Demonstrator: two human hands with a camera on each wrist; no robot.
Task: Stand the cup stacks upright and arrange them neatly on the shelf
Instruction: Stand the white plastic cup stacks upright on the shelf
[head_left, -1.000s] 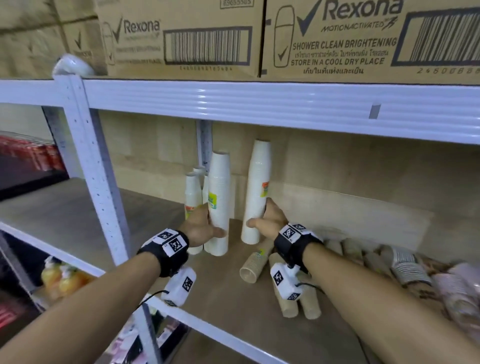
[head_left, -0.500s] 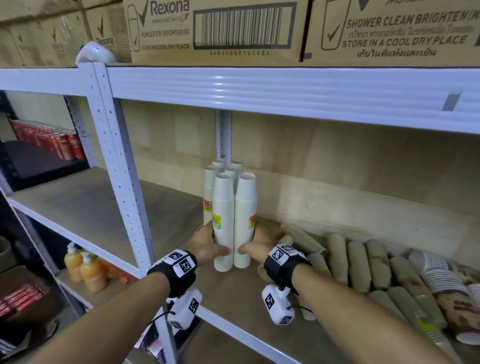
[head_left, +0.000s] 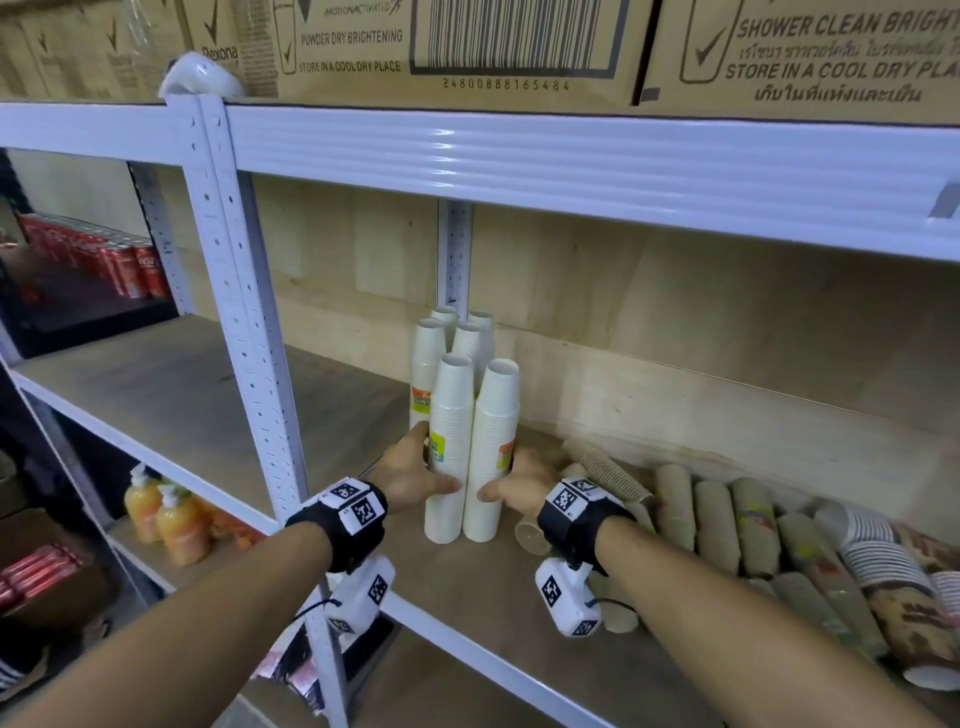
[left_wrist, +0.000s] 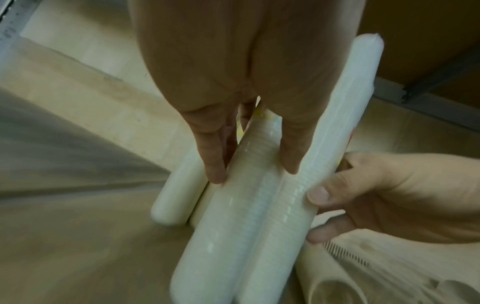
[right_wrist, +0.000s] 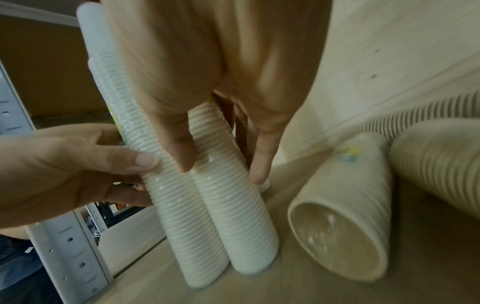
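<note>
On the shelf (head_left: 519, 613), stacks (head_left: 470, 447) now together.

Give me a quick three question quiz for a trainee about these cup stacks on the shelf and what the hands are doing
1. True or false: both front white stacks stand upright, side by side.
2. Which hand holds the stack with the orange label? A) left B) right C) neither
3. How do the brown stacks lie?

Key
1. True: the left front stack and right front stack stand touching.
2. B: the right hand grips it; the left hand grips the other.
3. On their sides: the brown stacks lie across the shelf.
</note>
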